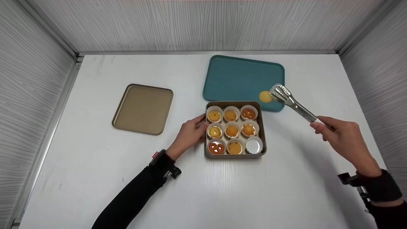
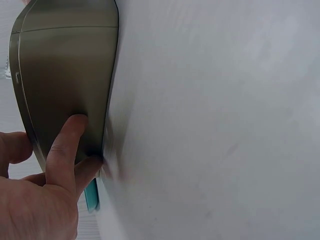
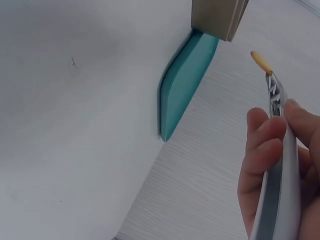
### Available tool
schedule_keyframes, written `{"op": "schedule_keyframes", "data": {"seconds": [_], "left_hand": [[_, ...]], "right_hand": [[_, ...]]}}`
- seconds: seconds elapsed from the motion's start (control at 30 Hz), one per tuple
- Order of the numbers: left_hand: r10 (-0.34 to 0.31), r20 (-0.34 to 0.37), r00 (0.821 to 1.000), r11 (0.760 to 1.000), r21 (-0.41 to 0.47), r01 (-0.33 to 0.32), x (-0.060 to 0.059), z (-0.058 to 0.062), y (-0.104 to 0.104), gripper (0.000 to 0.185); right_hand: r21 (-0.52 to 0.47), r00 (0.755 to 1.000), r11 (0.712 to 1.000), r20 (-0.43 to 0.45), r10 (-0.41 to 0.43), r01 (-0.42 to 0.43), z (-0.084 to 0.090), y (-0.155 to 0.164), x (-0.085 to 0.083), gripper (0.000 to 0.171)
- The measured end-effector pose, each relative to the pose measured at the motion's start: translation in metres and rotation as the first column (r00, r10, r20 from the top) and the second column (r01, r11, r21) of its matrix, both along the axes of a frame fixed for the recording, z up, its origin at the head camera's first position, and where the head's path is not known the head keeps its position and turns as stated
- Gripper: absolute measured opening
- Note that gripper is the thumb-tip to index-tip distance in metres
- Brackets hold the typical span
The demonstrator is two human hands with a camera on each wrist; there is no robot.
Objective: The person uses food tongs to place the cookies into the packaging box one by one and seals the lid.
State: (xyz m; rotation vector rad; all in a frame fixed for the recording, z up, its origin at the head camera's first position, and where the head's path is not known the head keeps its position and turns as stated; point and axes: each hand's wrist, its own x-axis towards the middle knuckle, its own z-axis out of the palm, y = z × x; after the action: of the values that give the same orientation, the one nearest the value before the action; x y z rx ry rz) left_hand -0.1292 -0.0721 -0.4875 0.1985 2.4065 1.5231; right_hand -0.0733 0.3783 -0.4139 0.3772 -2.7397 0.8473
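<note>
We record a white table. On its far right lies a teal tray; left of that, a gold lid lies flat. Just near of the tray sits a gold tin with nine paper cups: eight hold cookies, and the near-right cup is bare. Our left hand rests against the tin's left wall, fingers straight, pressing the side. Our right hand grips metal tongs, fingers curled round the handles. The tong tips, nearly closed, pinch a round yellow cookie over the tray's near right corner.
</note>
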Motion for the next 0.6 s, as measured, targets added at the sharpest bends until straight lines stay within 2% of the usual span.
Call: {"op": "schedule_keyframes", "data": {"seconds": [0.4,0.6], "left_hand": [[-0.008,0.006,1.000,1.000,0.000,0.008,-0.001,-0.001,-0.001,0.052],[-0.004,-0.004,1.000,1.000,-0.001,0.004,-0.001,-0.001,0.000,0.052]], "right_hand": [[0.035,0.980,0.987,0.132,0.148,-0.154,0.016,0.009,0.008,0.016],[0.137,0.959,0.965,0.206,0.194,-0.225,0.026,0.006,0.010,0.012]]}}
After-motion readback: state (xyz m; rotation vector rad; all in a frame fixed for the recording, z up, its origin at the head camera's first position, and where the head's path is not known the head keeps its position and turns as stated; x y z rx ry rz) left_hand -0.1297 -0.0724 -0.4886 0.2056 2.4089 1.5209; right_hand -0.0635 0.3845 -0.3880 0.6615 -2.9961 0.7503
